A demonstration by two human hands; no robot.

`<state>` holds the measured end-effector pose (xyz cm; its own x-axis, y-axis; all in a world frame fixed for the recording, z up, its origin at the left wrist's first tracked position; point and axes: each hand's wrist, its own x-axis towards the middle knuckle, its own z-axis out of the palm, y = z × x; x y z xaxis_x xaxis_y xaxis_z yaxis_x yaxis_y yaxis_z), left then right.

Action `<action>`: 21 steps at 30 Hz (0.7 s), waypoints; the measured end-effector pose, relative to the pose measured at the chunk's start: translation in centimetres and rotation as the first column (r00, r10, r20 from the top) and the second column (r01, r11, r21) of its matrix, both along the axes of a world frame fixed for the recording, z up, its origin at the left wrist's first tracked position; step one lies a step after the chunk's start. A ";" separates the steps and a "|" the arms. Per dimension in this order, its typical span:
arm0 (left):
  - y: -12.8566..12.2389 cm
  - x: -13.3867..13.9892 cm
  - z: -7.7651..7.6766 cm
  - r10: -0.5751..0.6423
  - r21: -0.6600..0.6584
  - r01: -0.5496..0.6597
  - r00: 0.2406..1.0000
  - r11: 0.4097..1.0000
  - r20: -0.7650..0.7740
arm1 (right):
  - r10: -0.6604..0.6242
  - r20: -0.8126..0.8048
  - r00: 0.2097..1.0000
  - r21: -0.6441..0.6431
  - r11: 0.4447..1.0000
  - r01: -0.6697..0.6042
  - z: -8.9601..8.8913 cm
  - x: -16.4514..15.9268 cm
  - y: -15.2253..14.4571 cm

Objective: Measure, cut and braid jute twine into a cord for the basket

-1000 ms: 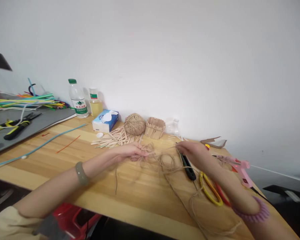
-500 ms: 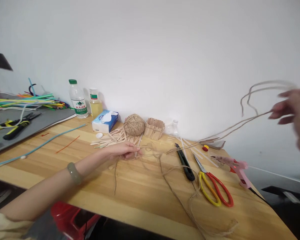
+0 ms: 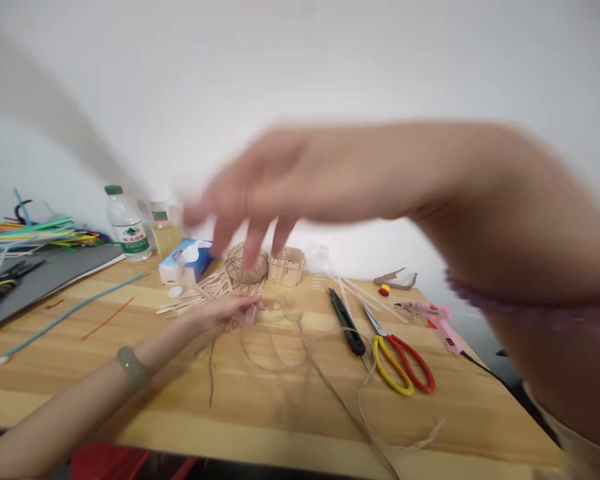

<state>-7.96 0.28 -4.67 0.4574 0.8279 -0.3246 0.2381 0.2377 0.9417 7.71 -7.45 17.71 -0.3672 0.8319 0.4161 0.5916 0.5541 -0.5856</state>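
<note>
My left hand (image 3: 237, 310) is closed in a pinch on jute twine (image 3: 325, 373), low over the table. One twine end hangs below the fingers, and more strands curl loosely to the right across the wood. My right hand (image 3: 275, 183), blurred by motion, is raised in front of the camera with its fingers apart and pointing down. I see no twine in it. Behind its fingertips, the ball of twine (image 3: 235, 267) is partly hidden. A small basket of wooden sticks (image 3: 286, 270) stands beside the ball.
A black utility knife (image 3: 347, 323), scissors (image 3: 403, 363) and a pink glue gun (image 3: 443, 323) lie to the right. Wooden sticks (image 3: 200, 297), a tissue box (image 3: 173, 270) and a water bottle (image 3: 129, 227) are at the back left. Pliers (image 3: 5, 283) lie on a grey mat (image 3: 75, 267).
My right hand has swept from the far right to the middle, close to the camera; the twine it held out is no longer in it. The view has shifted slightly.
</note>
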 end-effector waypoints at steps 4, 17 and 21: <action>-0.3 -0.1 0.1 0.024 0.013 -0.024 0.999 1.000 0.041 | 0.380 0.370 0.848 -0.289 0.914 -0.283 -3.5 0.5 2.0; -0.9 -2.0 1.3 -0.440 0.219 0.465 0.885 0.858 -0.153 | 0.059 0.220 0.974 -0.379 0.925 0.030 -21.5 4.9 3.6; -1.7 -0.8 2.2 -0.512 0.216 0.481 0.851 0.849 0.118 | 0.026 0.228 0.973 -0.252 0.967 0.034 -20.4 4.2 0.4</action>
<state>-8.77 -1.39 -2.46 0.8563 0.5100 -0.0816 0.1180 -0.0394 0.9922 11.91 -7.00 -2.69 -0.4240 0.9004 0.0978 0.7275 0.4030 -0.5553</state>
